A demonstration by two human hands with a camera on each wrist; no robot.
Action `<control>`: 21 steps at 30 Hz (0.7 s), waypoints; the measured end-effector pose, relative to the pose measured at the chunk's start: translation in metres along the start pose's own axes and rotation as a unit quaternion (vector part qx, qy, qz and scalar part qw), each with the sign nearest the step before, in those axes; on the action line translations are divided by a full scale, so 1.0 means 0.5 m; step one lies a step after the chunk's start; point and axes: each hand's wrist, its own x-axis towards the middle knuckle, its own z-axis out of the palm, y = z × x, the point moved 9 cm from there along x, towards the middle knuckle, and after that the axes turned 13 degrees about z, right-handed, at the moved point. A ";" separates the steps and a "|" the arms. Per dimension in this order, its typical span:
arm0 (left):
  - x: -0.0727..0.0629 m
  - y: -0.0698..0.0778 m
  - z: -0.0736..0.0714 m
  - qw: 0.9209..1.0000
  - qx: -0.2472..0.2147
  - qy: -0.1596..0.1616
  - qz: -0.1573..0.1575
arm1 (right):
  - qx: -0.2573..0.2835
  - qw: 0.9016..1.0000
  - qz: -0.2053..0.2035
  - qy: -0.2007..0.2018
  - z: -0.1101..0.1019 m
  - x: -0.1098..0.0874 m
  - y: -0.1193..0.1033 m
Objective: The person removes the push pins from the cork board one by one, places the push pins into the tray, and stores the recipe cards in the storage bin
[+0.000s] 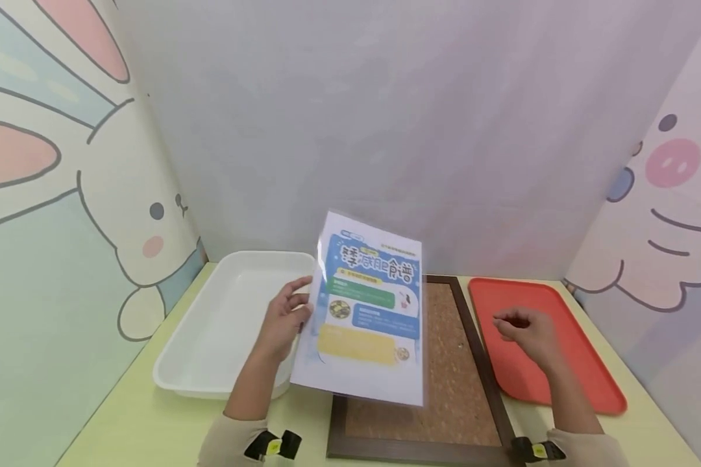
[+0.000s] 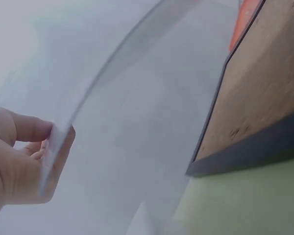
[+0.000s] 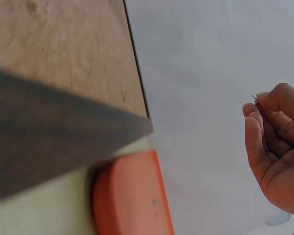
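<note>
My left hand (image 1: 280,324) grips the left edge of a glossy laminated sheet (image 1: 370,311), printed in blue, green and yellow with Chinese characters. Tilted up, the sheet hangs over the left part of a dark-framed cork board (image 1: 461,363) and bows in the left wrist view, thumb on one face and fingers behind. Above the red tray (image 1: 537,383), my right hand (image 1: 528,334) pinches a small pin (image 3: 254,98) between thumb and forefinger. Only its thin metal point shows; the fingers hide the rest.
A white plastic tub (image 1: 228,324) stands left of the board on the pale green table (image 1: 122,415). Small objects (image 3: 155,201) lie in the red tray, too small to tell clearly. A grey curtain (image 1: 385,117) and cartoon-printed side walls surround the table.
</note>
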 end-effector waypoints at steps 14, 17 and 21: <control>0.033 0.057 -0.282 0.985 0.140 0.096 0.022 | -0.055 0.996 0.061 0.019 -0.107 0.010 0.173; 0.031 0.053 -0.347 0.983 0.139 0.118 0.004 | -0.089 0.993 0.073 0.021 -0.113 -0.006 0.138; 0.019 0.035 -0.419 0.984 0.056 0.167 -0.012 | -0.119 0.988 0.095 0.025 -0.116 -0.029 0.104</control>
